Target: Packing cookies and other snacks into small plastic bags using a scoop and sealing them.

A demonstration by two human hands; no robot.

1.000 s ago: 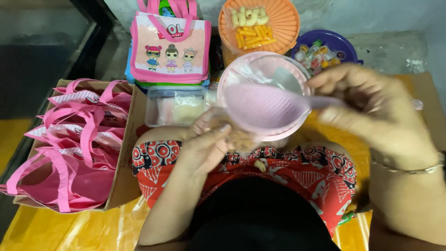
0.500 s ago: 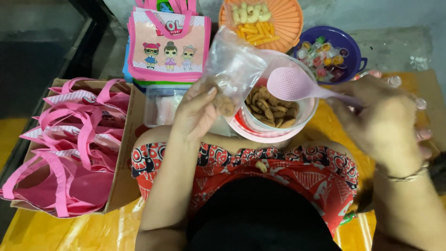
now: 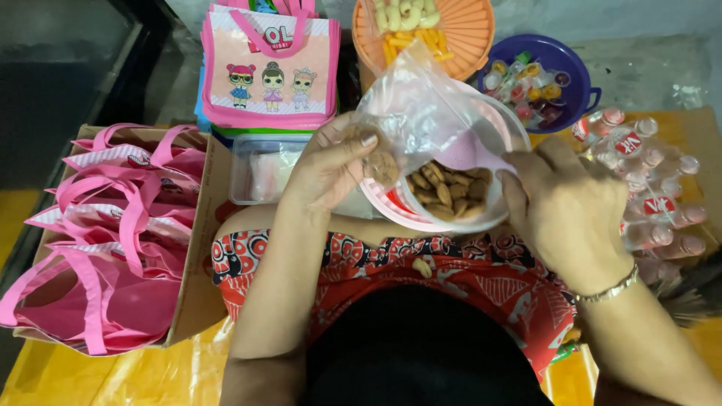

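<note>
Left hand [image 3: 331,165] pinches clear bag [image 3: 421,120] upright over pink bowl [image 3: 451,214] of cookies [image 3: 447,188] on lap. Right hand [image 3: 564,210] grips bowl's right rim, fingers curled. Box [image 3: 192,248] of pink totes [image 3: 98,233] left.

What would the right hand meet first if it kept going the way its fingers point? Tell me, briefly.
The right hand points up and left, toward the pink bowl of brown snacks. Its fingertips already seem to be at the bowl's rim beside the clear plastic bag, so it would probably meet the rim first; depth is unclear.
</note>
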